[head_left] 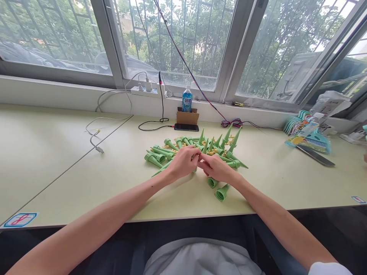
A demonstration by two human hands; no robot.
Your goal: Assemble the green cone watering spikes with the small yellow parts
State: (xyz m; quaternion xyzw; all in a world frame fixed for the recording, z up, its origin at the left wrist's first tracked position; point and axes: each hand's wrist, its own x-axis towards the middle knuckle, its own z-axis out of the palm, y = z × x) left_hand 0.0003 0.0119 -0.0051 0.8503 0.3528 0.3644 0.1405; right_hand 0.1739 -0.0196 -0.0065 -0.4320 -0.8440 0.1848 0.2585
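A heap of green cone-shaped plastic spikes (197, 147) with small yellow fittings lies on the pale green table (86, 179). My left hand (185, 162) and my right hand (216, 168) meet fingertip to fingertip at the heap's near edge, both with fingers curled closed around a small piece that is mostly hidden between them. Two loose green spikes (221, 193) lie just in front of my right wrist.
A phone (186, 127) lies before a small cardboard box (187, 115) holding a blue bottle (187, 100). A power strip (147, 90) with cables sits on the sill. Coloured packets and a bottle (305, 131) lie at the right, a dark flat tool (315, 156) beside them.
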